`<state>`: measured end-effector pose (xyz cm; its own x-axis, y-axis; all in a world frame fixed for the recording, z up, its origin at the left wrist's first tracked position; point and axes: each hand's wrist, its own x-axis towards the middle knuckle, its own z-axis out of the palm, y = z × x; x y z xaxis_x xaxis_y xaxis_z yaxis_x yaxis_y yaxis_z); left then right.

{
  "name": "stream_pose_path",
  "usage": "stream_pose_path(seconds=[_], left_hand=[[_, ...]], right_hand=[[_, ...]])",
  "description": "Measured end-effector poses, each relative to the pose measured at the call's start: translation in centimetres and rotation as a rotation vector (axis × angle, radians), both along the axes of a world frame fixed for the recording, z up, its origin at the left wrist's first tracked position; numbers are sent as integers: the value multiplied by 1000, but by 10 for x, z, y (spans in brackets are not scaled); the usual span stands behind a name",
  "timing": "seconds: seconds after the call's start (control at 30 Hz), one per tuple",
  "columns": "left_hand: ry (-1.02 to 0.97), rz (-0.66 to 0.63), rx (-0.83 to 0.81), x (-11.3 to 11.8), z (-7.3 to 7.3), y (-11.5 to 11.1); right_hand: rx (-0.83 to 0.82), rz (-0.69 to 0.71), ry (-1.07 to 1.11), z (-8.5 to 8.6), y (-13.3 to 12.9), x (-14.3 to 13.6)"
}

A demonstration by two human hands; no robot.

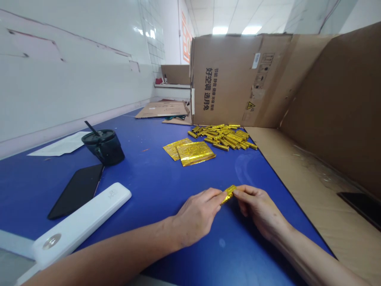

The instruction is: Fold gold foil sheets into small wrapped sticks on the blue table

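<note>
Between my two hands is a small strip of shiny gold foil, pinched at both ends just above the blue table. My left hand grips its lower left end with thumb and fingers. At the upper right end, my right hand has its fingertips closed on the foil. Farther up the table lie two flat stacks of gold foil sheets, the nearer stack partly covering the other. Behind them to the right, a pile of small gold foil rolls rests near the cardboard.
On the left are a dark mug with a stick in it, a black phone, a white long device and a paper sheet. A large cardboard box walls off the back and right. Flat cardboard lies behind.
</note>
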<state>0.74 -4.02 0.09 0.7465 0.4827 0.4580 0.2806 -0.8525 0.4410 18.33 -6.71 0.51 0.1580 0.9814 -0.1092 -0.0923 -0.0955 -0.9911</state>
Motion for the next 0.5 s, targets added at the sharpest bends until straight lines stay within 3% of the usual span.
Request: stream_pose_path(seconds=[0.27,0.5], left_hand=[[40,19,-78,2,0,-4],[-109,-26,-3,3,-2,1]], right_hand=[[-36,27,85,0,-1,-4],[-30,19,180,-2,-2,-6]])
